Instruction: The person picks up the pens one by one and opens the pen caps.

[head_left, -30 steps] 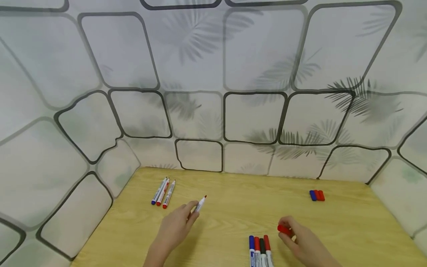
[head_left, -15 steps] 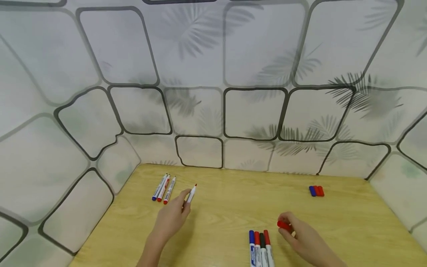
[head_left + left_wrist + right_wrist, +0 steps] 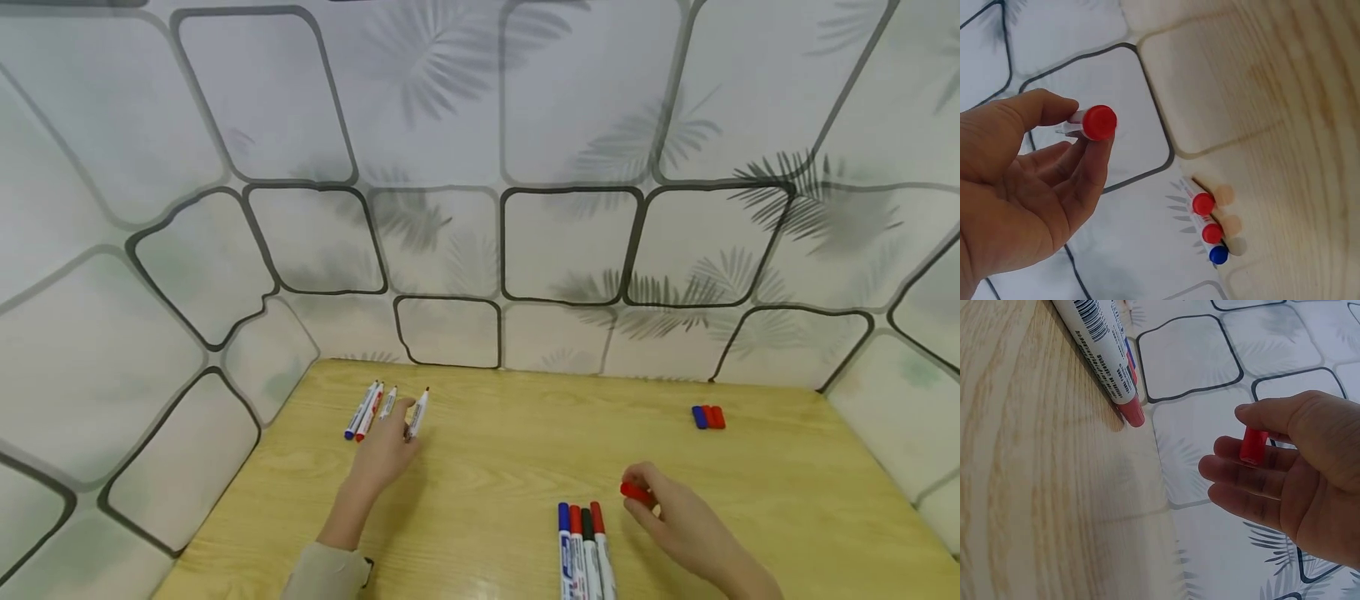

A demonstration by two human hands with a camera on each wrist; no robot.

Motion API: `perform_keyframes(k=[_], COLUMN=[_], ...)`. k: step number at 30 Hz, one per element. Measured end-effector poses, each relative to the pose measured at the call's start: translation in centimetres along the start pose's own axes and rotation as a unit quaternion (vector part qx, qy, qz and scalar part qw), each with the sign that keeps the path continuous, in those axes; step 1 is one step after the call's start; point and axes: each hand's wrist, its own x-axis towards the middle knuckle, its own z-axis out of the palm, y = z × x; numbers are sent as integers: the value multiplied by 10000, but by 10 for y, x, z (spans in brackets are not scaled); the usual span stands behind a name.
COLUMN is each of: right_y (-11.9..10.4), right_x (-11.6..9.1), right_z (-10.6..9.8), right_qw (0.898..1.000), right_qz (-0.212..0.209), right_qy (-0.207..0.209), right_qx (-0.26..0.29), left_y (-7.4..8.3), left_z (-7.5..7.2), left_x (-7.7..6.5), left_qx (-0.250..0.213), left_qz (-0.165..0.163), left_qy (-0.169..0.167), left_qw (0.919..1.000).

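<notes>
My left hand (image 3: 384, 454) pinches a white uncapped marker (image 3: 417, 414), its red tip pointing away from me. In the left wrist view the marker's red end (image 3: 1099, 122) faces the camera, between thumb and fingers. Just left of this hand lie three uncapped markers: one with a blue end (image 3: 360, 412), one with a red end (image 3: 370, 414), and a third (image 3: 387, 402) partly hidden behind the hand. On the right, my right hand (image 3: 682, 521) holds a red marker cap (image 3: 637, 493). The right wrist view shows that cap (image 3: 1253, 447) between the thumb and index finger.
Several capped markers, including a blue-capped one (image 3: 565, 542) and a red-capped one (image 3: 598, 529), lie side by side at the front, left of my right hand. One blue cap (image 3: 699, 417) and two red caps (image 3: 717, 417) sit far right. A patterned wall (image 3: 450, 333) borders the wooden table (image 3: 495, 467).
My left hand has carried the uncapped marker left and farther away, up beside the other uncapped markers. The right hand stays nearly in place with the red cap. The head view has tilted down slightly.
</notes>
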Motion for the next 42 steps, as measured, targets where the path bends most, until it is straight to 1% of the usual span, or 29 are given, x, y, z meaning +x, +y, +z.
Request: perform_keyframes(k=[3, 7, 10, 15, 19, 22, 25, 30, 34, 38, 42], right_y=[0, 1, 2, 3, 2, 3, 4, 3, 4, 7, 10], right_x=[2, 3, 3, 1, 0, 0, 0, 0, 0, -1, -1], right_z=[-1, 0, 0, 0, -2, -2, -3, -4, -6, -7, -9], right_qw=[10000, 10000, 9999, 9999, 10000, 10000, 10000, 9999, 10000, 9999, 9997], right_qz=[-38, -19, 11, -5, -14, -21, 11, 52, -10, -118, -226], right_qy=[-20, -69, -86, -73, -48, -54, -70, -76, -53, -11, 4], right_qx=[-8, 9, 49, 79, 49, 51, 70, 55, 30, 37, 81], left_y=[-6, -14, -21, -33, -39, -41, -42, -41, -42, -43, -45], left_z=[1, 5, 7, 8, 9, 10, 12, 12, 12, 12, 13], left_x=[10, 19, 24, 32, 37, 40, 43, 43, 47, 54, 58], left_qx=[-97, -122, 56, 597, 922, 1003, 1146, 1403, 1604, 1894, 2018], left_qz=[-167, -349, -468, -654, -584, -527, -556, -573, -514, -596, -715], left_qy=[25, -53, -105, -183, -187, -196, -240, -232, -118, -201, -371], left_qw=[9998, 9993, 9988, 9959, 9939, 9934, 9916, 9882, 9856, 9799, 9761])
